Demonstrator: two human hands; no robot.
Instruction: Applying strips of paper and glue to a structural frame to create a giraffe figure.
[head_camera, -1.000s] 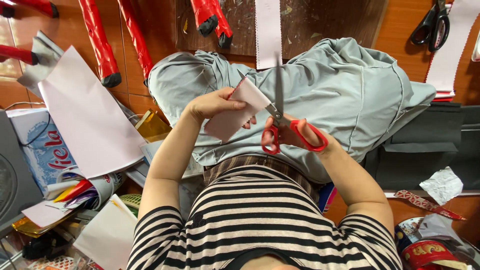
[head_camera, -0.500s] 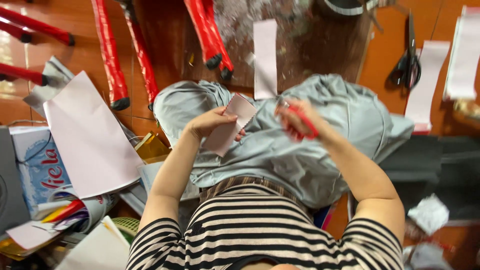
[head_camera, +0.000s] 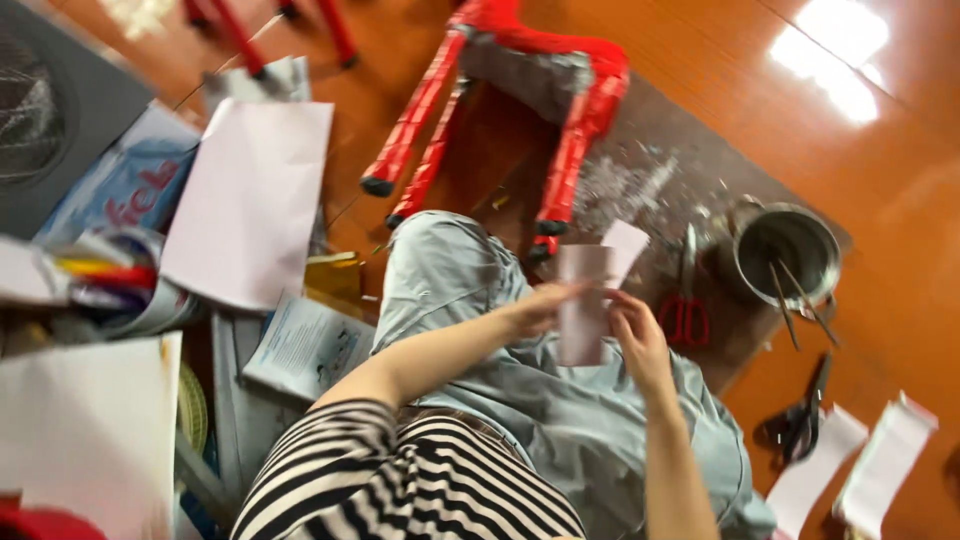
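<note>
Both hands hold a small strip of white paper (head_camera: 583, 300) above the lap. The left hand (head_camera: 535, 305) has its fingers closed on the strip's left edge, and the right hand (head_camera: 637, 340) pinches its right edge. Just right of the paper, red-handled scissors (head_camera: 685, 310) lie on a dark mat (head_camera: 690, 170), with a metal pot (head_camera: 787, 245) beyond them. Above the paper stands a red-taped stool (head_camera: 500, 90), its feet near the knee. Far right of the paper, black scissors (head_camera: 805, 410) and paper strips (head_camera: 885, 460) lie on the floor. To its left, a large white sheet (head_camera: 250, 200) rests among clutter.
</note>
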